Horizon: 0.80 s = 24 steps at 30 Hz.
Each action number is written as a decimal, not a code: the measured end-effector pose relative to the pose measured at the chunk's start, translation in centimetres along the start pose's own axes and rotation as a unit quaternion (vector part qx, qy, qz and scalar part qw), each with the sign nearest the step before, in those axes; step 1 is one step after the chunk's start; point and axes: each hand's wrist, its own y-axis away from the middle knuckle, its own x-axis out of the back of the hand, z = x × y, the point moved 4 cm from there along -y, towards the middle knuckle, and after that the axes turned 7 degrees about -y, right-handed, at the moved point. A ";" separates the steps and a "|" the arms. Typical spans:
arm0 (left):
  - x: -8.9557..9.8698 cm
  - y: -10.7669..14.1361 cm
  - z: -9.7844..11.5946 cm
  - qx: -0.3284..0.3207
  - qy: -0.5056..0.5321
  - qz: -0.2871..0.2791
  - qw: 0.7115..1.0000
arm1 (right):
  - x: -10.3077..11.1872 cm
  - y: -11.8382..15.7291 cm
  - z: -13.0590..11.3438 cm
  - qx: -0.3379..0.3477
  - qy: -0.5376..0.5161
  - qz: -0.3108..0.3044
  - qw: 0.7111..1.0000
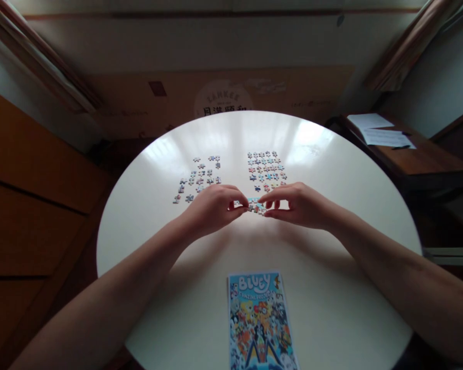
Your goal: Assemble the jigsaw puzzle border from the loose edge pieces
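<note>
Item: one printed sheet [260, 318], blue and multicoloured, titled "Bluey", flat on the white tabletop [324, 262] at its near side. Item: one small cluster of puzzle pieces [256, 208], between my two hands, beyond the sheet. My left hand [218, 205]: thumb and fingertips pinched the cluster's left edge. My right hand [301, 205]: fingers curved, thumb and forefinger tips a little apart at its right edge; I could not tell whether they gripped. Item: loose pieces, left group [199, 181], in uneven rows past my left hand. Item: loose pieces, right group [266, 168], in neat rows, the nearest partly behind my right hand. Item: papers [388, 137], on a brown side table [428, 162] at far right.
</note>
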 end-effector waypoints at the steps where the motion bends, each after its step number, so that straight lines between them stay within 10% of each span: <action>1: 1.2 0.2 -0.8 0.018 -0.014 0.029 0.999 | 0.0 0.0 0.1 -0.009 0.001 0.016 1.000; 5: 6.9 2.0 -5.5 0.134 -0.106 0.183 0.968 | 0.0 0.1 0.3 -0.021 0.003 0.042 0.999; 9: 9.5 3.6 -10.1 0.246 -0.173 0.207 0.931 | -0.5 0.2 0.5 -0.027 0.008 0.039 0.999; 24: 6.1 4.5 -17.2 0.422 -0.133 0.096 0.891 | -1.4 0.4 0.7 -0.061 0.004 0.012 0.998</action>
